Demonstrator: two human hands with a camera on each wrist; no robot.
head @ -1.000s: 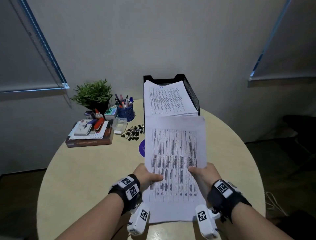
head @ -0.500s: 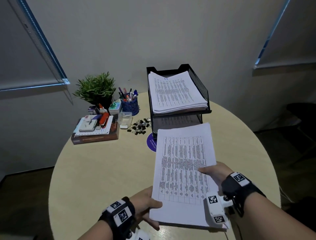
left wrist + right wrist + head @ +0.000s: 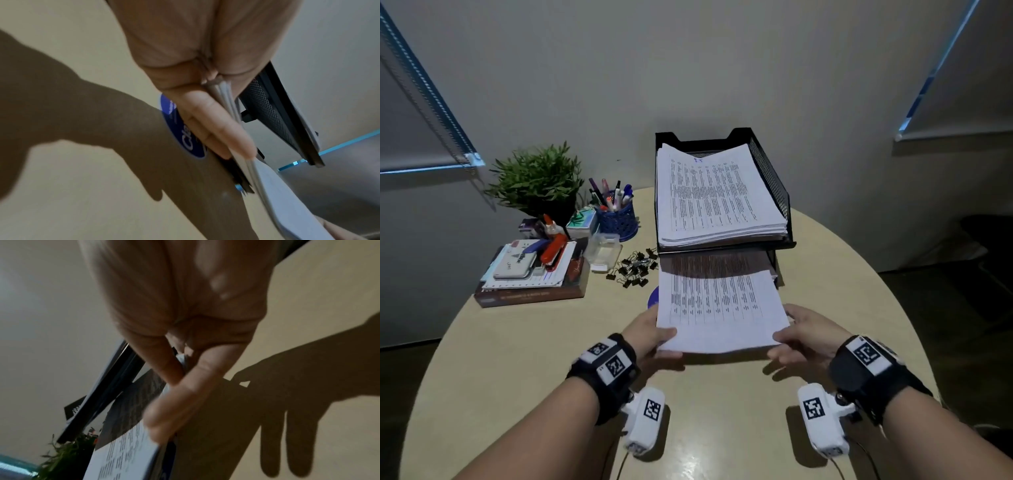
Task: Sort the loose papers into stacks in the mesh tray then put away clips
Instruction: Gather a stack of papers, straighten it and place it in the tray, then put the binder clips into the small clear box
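A thin stack of printed papers is held level at its near corners. My left hand pinches the left corner and my right hand pinches the right one, thumbs on top. Its far end lies under the upper tier of the black mesh tray, in the lower tier's mouth. A thicker paper stack fills the upper tier. Loose black binder clips lie left of the tray. The left wrist view shows the fingers under the sheets. The right wrist view shows the thumb and a finger pinching the printed page.
A clear plastic box stands by the clips, with a blue pen cup and a potted plant behind. A book piled with stationery lies at the left. A blue round sticker sits on the round table.
The stack was held tilted above the table with my left hand low. Both hands have now levelled it and moved it forward, so its far end sits in the lower tier.
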